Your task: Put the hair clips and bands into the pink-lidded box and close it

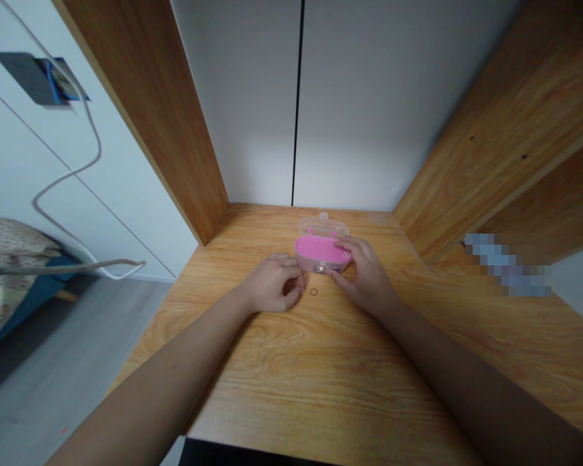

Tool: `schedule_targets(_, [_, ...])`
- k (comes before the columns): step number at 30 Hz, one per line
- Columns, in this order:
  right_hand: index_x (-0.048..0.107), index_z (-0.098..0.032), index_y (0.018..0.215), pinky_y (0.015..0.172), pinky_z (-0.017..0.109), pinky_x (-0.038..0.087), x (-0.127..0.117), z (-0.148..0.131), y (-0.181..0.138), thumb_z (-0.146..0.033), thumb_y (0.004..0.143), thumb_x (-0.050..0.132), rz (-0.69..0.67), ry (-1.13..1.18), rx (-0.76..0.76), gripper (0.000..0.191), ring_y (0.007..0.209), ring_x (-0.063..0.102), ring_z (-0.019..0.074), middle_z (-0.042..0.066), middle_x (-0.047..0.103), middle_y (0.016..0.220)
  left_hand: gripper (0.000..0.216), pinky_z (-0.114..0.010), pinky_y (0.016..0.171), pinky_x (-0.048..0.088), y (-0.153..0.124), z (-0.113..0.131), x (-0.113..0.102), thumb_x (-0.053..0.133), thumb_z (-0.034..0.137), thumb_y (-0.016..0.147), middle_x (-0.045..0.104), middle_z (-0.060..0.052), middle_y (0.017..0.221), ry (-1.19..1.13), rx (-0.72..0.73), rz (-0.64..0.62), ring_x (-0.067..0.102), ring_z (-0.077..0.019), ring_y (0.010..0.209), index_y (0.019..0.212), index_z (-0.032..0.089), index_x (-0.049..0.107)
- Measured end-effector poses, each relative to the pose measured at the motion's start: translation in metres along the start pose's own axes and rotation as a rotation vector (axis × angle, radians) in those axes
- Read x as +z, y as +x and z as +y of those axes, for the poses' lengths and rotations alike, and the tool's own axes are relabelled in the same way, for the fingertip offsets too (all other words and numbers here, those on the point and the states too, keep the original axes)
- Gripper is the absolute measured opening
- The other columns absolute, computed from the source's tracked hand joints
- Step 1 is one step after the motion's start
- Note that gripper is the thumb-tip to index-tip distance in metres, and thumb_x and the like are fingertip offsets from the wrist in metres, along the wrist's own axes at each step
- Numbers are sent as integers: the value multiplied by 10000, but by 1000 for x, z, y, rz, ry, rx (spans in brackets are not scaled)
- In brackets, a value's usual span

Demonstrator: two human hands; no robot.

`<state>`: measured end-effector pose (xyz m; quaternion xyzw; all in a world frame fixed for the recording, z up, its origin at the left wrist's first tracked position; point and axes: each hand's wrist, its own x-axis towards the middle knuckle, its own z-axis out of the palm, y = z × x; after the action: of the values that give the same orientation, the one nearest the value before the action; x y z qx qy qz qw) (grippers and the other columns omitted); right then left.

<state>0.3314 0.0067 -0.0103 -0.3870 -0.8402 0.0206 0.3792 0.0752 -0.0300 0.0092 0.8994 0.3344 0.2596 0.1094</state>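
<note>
A small pink box (319, 251) with a clear hinged lid (323, 226) standing open rests on the wooden desk (291, 362). My right hand (364, 272) grips the box at its right side, thumb at the front and fingers on top. My left hand (274, 283) lies just left of the box with its fingers curled in a pinch on the desk; what it pinches is too small to name. A tiny ring (313, 292) lies on the desk between my two hands, apart from both.
Wooden side panels (160, 110) and a white back wall (369, 103) enclose the desk. A white cable (78, 168) hangs from a wall socket at the left, above a grey floor and a bed edge (10, 265). A shelf sits at right.
</note>
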Motion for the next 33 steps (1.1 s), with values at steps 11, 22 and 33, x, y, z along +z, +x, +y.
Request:
schedule_targets(11, [505,-235,1312,1065,571,465,-2,-2,1,-265,820,721,-5,0,-10,539,1263,525,334,148,559,1323,81,-354,826,447,-1,3,-7,643,126,663,666,-25,781,-133,47,-111,607,-196,807,700,198,646])
schedule_targets(22, [512,-224,1310,1077,555,457,-1,-1,1,-253,805,731,-2,1,-10,552,1264,522,331,151,561,1328,102,-366,876,441,-2,4,-6,683,134,667,654,-17,859,-125,39,-147,596,-202,883,740,205,676])
schedule_targets(33, [507,-236,1316,1080,572,451,-1,-1,1,-265,811,731,2,-3,-14,553,1272,519,334,148,554,1337,89,-386,901,452,-1,10,-5,695,135,629,615,-40,913,-94,38,-141,578,-217,917,683,202,672])
